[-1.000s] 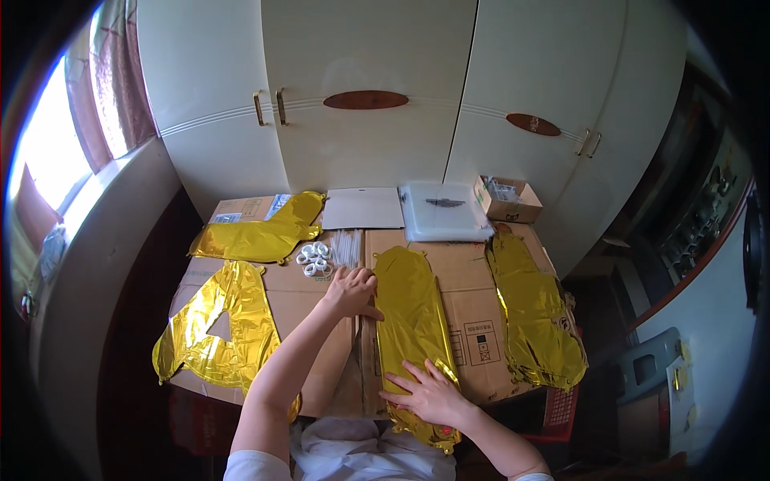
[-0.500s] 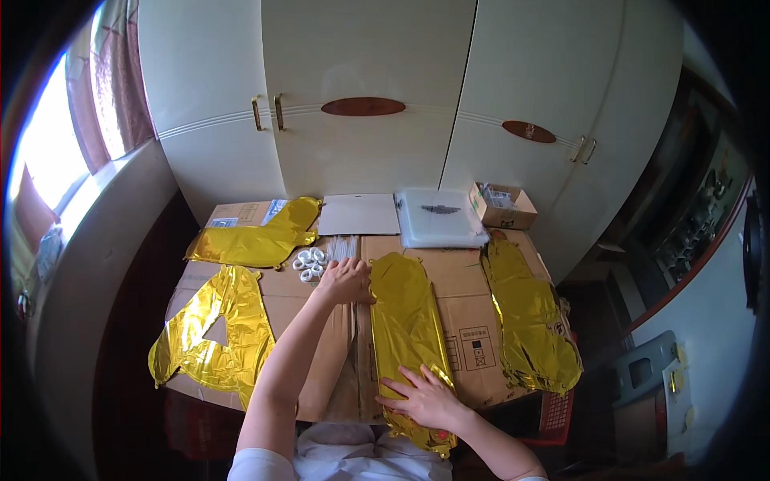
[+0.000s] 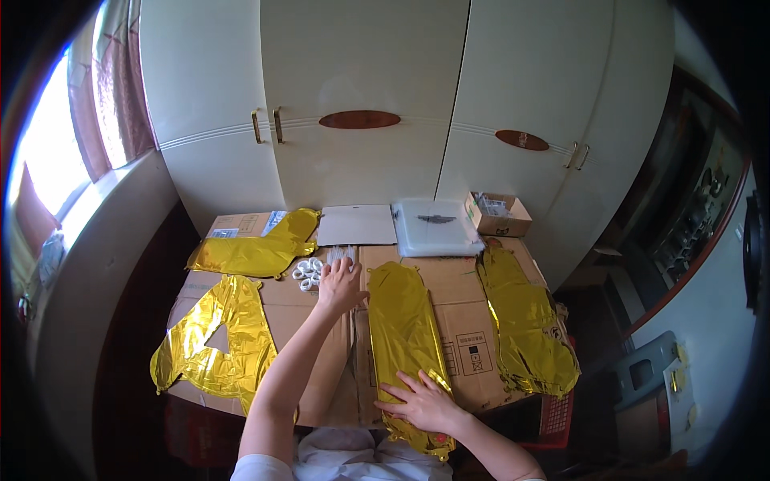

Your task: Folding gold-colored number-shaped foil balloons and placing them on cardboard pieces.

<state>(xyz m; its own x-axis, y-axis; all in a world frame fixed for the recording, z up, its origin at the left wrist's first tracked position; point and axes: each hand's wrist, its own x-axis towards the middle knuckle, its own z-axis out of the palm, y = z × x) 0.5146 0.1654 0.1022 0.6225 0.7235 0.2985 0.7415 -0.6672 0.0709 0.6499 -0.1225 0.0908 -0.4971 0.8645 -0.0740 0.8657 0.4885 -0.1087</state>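
Note:
A long gold foil balloon (image 3: 399, 321) lies flat, its near end hanging over the table's front edge. On its lower part rests my right hand (image 3: 429, 406), fingers spread flat. Just left of the balloon's far end is my left hand (image 3: 341, 287), its fingers stretched forward and holding nothing. Beyond those fingertips lies a bundle of thin clear sticks (image 3: 342, 253), partly covered by the hand. Several small white ribbon rolls (image 3: 306, 276) sit left of my left hand. Nearer on the left is an A-shaped gold foil balloon (image 3: 245, 329).
Flattened cardboard (image 3: 321, 385) covers the table. Another gold foil balloon (image 3: 257, 255) lies far left, and one more (image 3: 525, 329) on the right. Along the back are a grey-white board (image 3: 357, 225), a clear plastic packet (image 3: 437, 232) and a small open carton (image 3: 509, 224).
My left hand has come off the balloon's far left edge and shifted slightly left, toward the clear sticks. My right hand stays on the balloon. The whole view has tilted a little.

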